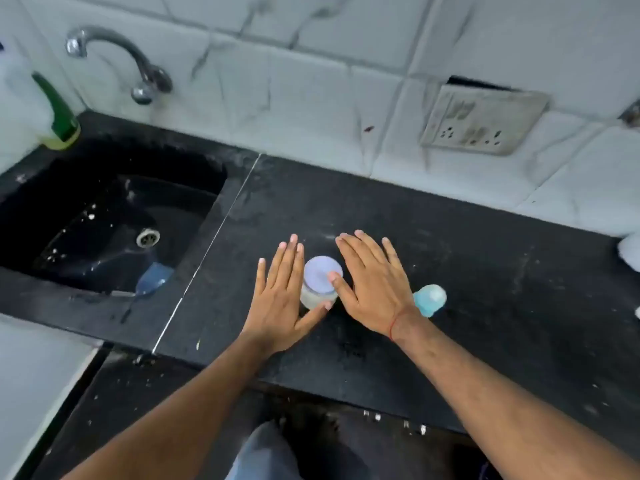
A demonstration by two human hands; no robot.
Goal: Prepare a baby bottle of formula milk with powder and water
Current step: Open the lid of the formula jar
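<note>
Both flat hands, left hand point(281, 295) and right hand point(374, 289), flank the upright bottle point(320, 284), closing its two sides. A blue cap point(431, 299) lies just beside the right wrist. Bare black counter point(450, 237) lies open behind and to the right, up to the tiled wall point(311, 98); the sink point(104, 220) drops away left.

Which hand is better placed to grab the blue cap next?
Right. The blue cap lies just beside the right hand; the left hand sits on the bottle's far side.
</note>
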